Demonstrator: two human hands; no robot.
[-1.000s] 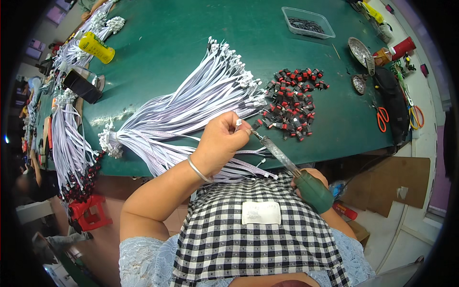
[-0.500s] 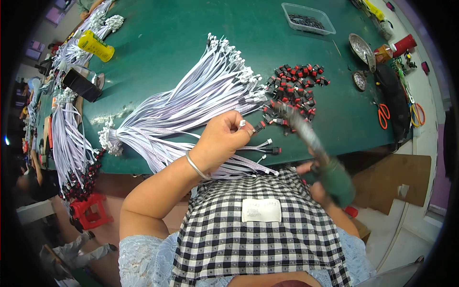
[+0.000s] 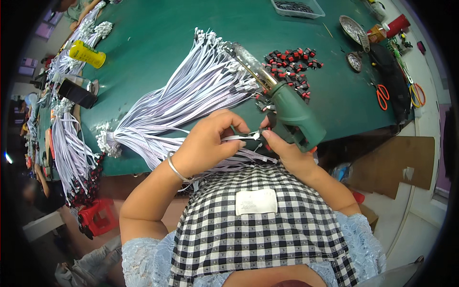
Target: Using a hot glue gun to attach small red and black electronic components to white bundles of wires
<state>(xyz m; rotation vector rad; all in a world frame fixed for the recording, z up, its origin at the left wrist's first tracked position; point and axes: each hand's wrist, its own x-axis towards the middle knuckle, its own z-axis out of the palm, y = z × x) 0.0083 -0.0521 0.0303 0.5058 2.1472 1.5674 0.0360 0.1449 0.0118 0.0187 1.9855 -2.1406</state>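
Note:
My left hand (image 3: 210, 138) is curled around a white flat cable (image 3: 234, 138), thumb and forefinger near its end. A small white connector (image 3: 256, 136) on that end sits by the thumb tip of my right hand (image 3: 287, 150). The same right hand holds a green heat gun (image 3: 299, 115) with a long metallic barrel, which points up and left over the cable ends. Its fingers are partly hidden by the gun's handle. Under and beyond my left hand lies a big fanned bundle of white cables (image 3: 177, 100), tied at its left end.
Black-and-red small parts (image 3: 294, 71) lie piled behind the gun. A clear plastic tub (image 3: 299, 10) stands at the far side. Orange-handled scissors (image 3: 382, 97), a metal dish (image 3: 354, 29) and a black pouch (image 3: 386, 71) lie right. A phone (image 3: 76, 94) and yellow bottle (image 3: 87, 54) stand left.
The heat gun has swung from the right up and left, over the cable ends. My right hand has come close to my left, at the connector. The view has shifted slightly.

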